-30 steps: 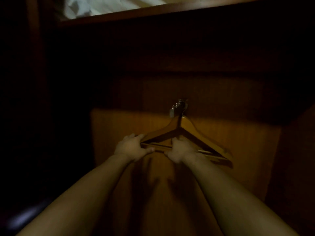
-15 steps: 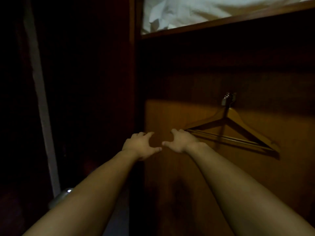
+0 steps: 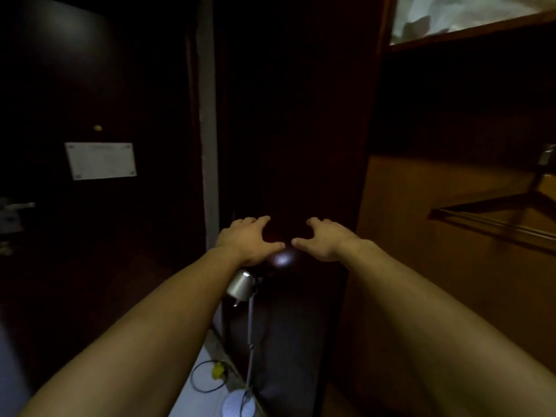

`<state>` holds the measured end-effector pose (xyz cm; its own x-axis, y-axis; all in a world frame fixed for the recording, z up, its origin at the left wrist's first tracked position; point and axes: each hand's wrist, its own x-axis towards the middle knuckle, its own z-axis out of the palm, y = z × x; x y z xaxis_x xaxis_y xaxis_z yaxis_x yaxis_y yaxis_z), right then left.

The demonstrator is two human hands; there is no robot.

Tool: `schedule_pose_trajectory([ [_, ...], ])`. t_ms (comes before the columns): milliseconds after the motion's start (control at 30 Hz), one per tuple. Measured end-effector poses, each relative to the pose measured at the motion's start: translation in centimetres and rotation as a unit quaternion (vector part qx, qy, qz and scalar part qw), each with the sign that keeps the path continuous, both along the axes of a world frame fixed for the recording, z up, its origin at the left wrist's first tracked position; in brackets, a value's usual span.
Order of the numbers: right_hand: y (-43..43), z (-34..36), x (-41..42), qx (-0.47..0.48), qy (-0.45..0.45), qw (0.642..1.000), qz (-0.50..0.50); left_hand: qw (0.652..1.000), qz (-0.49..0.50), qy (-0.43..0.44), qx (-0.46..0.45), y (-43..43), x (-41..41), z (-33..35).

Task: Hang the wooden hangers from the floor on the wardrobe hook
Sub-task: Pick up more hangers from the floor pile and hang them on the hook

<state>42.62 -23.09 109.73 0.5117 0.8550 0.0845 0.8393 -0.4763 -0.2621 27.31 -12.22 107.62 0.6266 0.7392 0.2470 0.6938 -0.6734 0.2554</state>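
A wooden hanger hangs from the metal wardrobe hook on the brown wardrobe panel at the far right edge; part of it is cut off by the frame. My left hand and my right hand are stretched out side by side in the middle, well left of the hanger. Both are empty with fingers spread and curled. No hanger on the floor is visible in this dark view.
A silver floor lamp with a thin pole and round base stands just below my hands. A black cable loops on the pale floor. A dark door with a white sign fills the left. White bedding lies at top right.
Both hands let go of the hanger, which stays on the hook. My view swung left, so the hanger slid to the right edge and the door and lamp came into sight.
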Motion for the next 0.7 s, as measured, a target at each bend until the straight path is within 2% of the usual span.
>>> schedule_pose_trajectory([
  [300,9.9,-1.2,-11.1,-0.009,0.027,0.987,0.158,0.988,0.155,0.004,-0.012,4.6,-13.7,-0.5],
  [700,20.3,-6.3,-21.5,-0.072,0.04,0.93,0.357,0.933,0.351,0.008,-0.08,7.2,-25.3,-5.5],
])
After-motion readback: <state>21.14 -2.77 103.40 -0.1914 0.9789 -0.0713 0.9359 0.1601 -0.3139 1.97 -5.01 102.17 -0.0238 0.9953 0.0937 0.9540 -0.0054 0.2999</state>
